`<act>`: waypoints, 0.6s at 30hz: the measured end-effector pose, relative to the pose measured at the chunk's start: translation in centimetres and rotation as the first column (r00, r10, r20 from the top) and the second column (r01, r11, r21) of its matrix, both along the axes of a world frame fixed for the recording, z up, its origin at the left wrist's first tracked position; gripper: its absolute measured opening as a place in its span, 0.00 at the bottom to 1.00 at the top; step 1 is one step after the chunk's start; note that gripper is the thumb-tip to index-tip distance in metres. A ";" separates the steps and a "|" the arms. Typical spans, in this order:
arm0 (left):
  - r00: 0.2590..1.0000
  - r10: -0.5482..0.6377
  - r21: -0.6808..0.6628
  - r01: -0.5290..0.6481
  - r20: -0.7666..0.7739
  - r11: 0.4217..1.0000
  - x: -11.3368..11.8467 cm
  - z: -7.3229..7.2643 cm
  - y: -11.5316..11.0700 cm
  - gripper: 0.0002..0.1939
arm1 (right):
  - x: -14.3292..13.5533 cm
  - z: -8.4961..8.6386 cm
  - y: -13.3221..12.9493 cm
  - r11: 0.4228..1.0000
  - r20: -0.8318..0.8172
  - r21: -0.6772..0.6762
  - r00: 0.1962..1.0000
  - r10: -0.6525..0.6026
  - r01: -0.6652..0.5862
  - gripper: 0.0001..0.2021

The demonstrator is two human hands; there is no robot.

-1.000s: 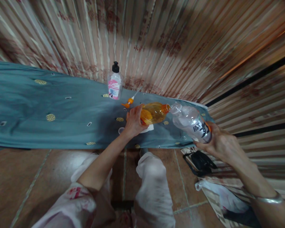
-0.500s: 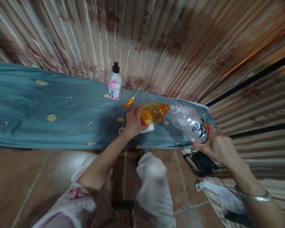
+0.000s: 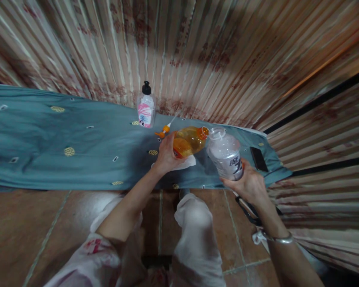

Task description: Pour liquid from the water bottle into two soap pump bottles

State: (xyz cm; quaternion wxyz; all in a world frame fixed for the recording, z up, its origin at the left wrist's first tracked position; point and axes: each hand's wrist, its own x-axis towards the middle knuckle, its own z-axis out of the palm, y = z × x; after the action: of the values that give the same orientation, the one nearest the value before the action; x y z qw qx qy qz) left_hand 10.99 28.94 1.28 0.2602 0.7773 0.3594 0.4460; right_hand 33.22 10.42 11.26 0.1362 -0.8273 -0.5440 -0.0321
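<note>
My left hand (image 3: 166, 154) is wrapped round the base of an orange see-through bottle (image 3: 189, 141), which tilts with its open neck to the right. In my right hand (image 3: 249, 181) is a clear plastic bottle (image 3: 225, 155) with a black-and-white label, leaning left, its open mouth close beside the orange neck. Whether the two rims touch is hard to tell. An orange pump head (image 3: 164, 130) with a thin tube lies just behind my left hand. Under the orange bottle is a piece of white paper (image 3: 190, 161).
A clear bottle with a pink label and black cap (image 3: 146, 109) stands towards the back of the blue-green cloth (image 3: 42, 147). A dark phone (image 3: 259, 159) lies at the right end. Pleated curtains (image 3: 155, 48) hang behind; a black bag is on the floor.
My right hand has moved left and turned the clear bottle more upright. The phone has come into view. The orange bottle has shifted slightly left.
</note>
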 end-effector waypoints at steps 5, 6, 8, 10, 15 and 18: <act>0.999 -0.014 -0.036 0.016 0.052 0.999 -0.8 -0.4 0.7 0.54 | -2.2 -2.0 1.4 0.997 -0.132 0.046 0.990 -0.049 0.055 0.40; 0.998 -0.016 -0.055 0.020 0.065 0.998 -1.0 -0.5 0.8 0.55 | -2.5 -2.4 1.6 0.996 -0.154 0.061 0.987 -0.055 0.065 0.40; 0.996 -0.015 -0.093 0.024 0.092 0.995 -1.2 -0.5 0.8 0.57 | -3.1 -3.1 1.9 0.992 -0.208 0.096 0.976 -0.058 0.080 0.41; 0.993 -0.020 -0.114 0.034 0.120 0.993 -1.3 -0.5 0.7 0.57 | -3.6 -3.7 2.0 0.988 -0.266 0.123 0.962 -0.054 0.090 0.41; 0.985 -0.006 -0.141 0.030 0.172 0.990 -1.0 -0.4 0.4 0.56 | -5.1 -4.2 2.2 0.970 -0.397 0.175 0.914 -0.086 0.167 0.39; 0.987 0.006 -0.157 0.019 0.158 0.987 -1.0 -0.6 0.7 0.58 | -5.9 -4.2 2.1 0.959 -0.477 0.184 0.872 -0.105 0.216 0.38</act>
State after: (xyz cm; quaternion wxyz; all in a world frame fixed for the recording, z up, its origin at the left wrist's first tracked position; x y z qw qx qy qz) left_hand 10.02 29.59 0.71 0.3501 0.7175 0.3694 0.4756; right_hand 27.32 12.53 7.08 0.3540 -0.8319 -0.4173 0.0917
